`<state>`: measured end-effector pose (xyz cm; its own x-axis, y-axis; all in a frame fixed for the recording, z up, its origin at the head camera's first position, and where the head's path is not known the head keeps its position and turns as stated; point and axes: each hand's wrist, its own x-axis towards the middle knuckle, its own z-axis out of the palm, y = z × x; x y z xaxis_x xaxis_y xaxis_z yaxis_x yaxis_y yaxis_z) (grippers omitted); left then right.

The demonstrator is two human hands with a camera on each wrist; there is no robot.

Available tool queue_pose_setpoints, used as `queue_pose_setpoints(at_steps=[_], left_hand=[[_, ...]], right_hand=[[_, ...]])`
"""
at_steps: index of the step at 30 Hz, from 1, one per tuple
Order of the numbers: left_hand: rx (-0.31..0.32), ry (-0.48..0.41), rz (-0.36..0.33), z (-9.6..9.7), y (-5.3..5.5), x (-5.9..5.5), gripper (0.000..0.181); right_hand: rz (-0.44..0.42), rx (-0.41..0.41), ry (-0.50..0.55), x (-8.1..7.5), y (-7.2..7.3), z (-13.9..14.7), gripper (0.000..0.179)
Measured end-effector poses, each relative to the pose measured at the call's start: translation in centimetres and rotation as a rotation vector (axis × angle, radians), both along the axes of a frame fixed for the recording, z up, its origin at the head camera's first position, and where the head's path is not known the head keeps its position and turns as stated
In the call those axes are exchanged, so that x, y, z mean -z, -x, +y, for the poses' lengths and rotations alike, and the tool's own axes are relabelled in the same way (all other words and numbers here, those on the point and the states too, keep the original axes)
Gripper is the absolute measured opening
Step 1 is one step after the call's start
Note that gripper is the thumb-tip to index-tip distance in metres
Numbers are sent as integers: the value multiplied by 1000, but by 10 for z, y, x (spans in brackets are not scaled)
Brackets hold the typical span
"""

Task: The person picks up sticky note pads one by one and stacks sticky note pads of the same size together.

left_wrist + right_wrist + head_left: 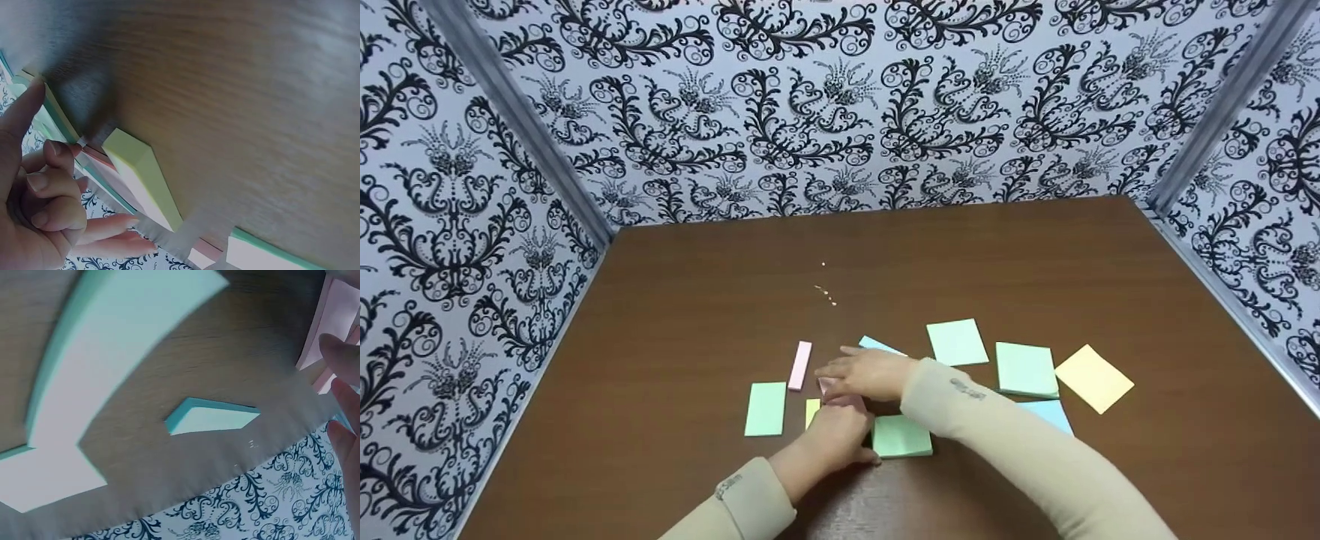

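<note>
My left hand (836,433) leans on the table beside a pink sticky-note pad (849,403), with a green pad (901,436) just right of it. In the left wrist view its thumb reaches out toward the green pad's edge, and the other fingers are loosely bent over a bare palm. Held flat above the pink pads, my right hand (870,373) partly hides them. Its fingertips (340,354) are at the pink pads (334,320) in the right wrist view. A yellow pad (143,177) lies close to the left hand; a narrow pink pad (800,366) is farther left.
Another green pad (765,409) lies at far left. Blue notes (883,345), pale green notes (957,342), a thick green pad (1027,368), yellow notes (1095,379) and a blue pad (1048,414) spread rightward, the last partly under the right sleeve. Patterned walls border the brown table (697,300).
</note>
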<state>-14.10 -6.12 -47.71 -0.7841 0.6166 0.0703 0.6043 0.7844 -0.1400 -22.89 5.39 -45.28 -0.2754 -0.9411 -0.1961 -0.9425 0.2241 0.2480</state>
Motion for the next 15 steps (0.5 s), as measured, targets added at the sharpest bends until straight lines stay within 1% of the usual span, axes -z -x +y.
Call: queue_pose_setpoints(at_steps=[1,4,8,13,15], left_hand=[[-1,6,6,0,0,0,47],[-19,11,-14,1,-1,-1,47],[-31,9,-36,3,-1,-3,45],[-30,0,-54,4,0,-3,45],[-27,-7,-56,4,0,-3,45]], right_hand=[[7,5,-20,1,0,-2,41],[22,27,-67,5,0,-8,41],[42,49,-88,7,-2,-11,41],[60,23,-53,6,-4,-11,37],[60,27,-38,6,-4,-11,36]])
